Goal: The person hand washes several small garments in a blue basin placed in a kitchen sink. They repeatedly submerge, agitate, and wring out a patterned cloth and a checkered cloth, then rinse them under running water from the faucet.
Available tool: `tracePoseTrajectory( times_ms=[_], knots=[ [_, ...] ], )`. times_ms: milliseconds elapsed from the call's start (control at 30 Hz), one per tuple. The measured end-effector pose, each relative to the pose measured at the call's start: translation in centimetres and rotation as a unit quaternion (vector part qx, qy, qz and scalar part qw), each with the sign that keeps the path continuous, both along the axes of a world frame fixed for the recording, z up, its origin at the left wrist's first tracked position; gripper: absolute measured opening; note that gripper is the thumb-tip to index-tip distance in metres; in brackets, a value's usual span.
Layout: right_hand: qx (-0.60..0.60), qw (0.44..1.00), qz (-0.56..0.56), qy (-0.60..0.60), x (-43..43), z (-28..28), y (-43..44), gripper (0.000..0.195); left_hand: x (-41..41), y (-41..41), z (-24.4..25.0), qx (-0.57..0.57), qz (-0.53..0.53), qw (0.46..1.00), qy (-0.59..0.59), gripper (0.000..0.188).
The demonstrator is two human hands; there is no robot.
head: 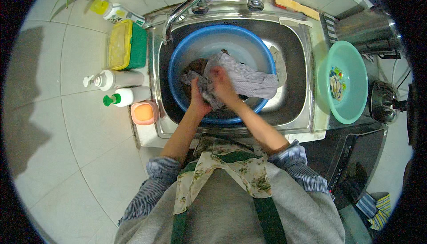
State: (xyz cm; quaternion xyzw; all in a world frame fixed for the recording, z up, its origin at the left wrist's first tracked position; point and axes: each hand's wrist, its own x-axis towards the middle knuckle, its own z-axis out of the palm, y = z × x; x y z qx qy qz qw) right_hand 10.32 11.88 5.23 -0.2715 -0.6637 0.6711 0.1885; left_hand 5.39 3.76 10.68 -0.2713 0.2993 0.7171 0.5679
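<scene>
A striped or finely checked cloth garment [253,80] lies bunched in a blue plastic basin [172,67], its right end over the basin's rim. My left hand [200,99] grips a wet, gathered part of it, thumb uppermost. Beside it my right hand [222,84], blurred, is closed on the same cloth. Dark brown fabric [196,66] shows in the basin behind my left hand. The basin stands in a stainless steel sink [300,110]; a pale cloth [279,67] lies in the sink by its right side. The chrome faucet spout [170,23] reaches over the basin's upper left.
Left of the sink stand a yellow-and-green container [128,45], two pump bottles [115,80] [130,96] and a pink dish with orange soap [143,112]. A brush [297,7] lies at the back right. Rightward are a green plastic basin [353,84], a steel pot [363,30] and a kettle [383,100].
</scene>
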Motion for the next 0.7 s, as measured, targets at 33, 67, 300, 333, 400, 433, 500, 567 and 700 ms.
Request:
tracePoseTrajectory(
  times_ms=[33, 67, 300, 333, 400, 433, 500, 567, 700],
  knots=[
    [0.199, 0.977, 0.065, -0.051, 0.4, 2.9, -1.3, 0.019, 0.2, 0.2, -0.3, 0.0, -0.012, 1.0, 0.002, 0.04],
    [0.218, 0.973, 0.047, -0.057, 0.5, 3.0, -1.1, 0.018, 0.2, 0.5, -0.6, 0.0, -0.026, 1.0, 0.006, 0.04],
    [0.077, 0.986, 0.014, -0.146, 2.1, -3.0, 4.5, 0.019, 0.5, 1.1, -1.9, 0.016, -0.123, 0.991, 0.046, 0.036],
    [0.031, 0.981, 0.043, -0.185, 3.1, -3.6, 5.8, 0.02, 0.3, 1.3, -1.6, 0.031, -0.135, 0.988, 0.065, 0.035],
    [0.127, 0.957, 0.087, -0.247, 4.7, -0.9, 8.1, 0.021, -0.7, 1.7, 1.1, 0.047, -0.142, 0.984, 0.1, 0.034],
    [0.224, 0.938, 0.06, -0.258, 5.8, -0.1, 9.2, 0.023, -1.2, 1.9, 3.1, 0.056, -0.145, 0.981, 0.118, 0.033],
    [0.223, 0.933, 0.047, -0.279, 7.3, 1.2, 11.4, 0.026, -2.4, 2.7, 5.9, 0.09, -0.128, 0.979, 0.13, 0.033],
    [0.026, 0.949, 0.078, -0.305, 8.5, 2.0, 13.0, 0.028, -3.3, 3.1, 7.6, 0.141, -0.085, 0.98, 0.111, 0.034],
    [-0.105, 0.909, 0.244, -0.322, 8.4, 2.4, 10.4, 0.027, -4.6, 1.9, 8.0, 0.209, -0.075, 0.826, 0.518, 0.033]
  ],
)
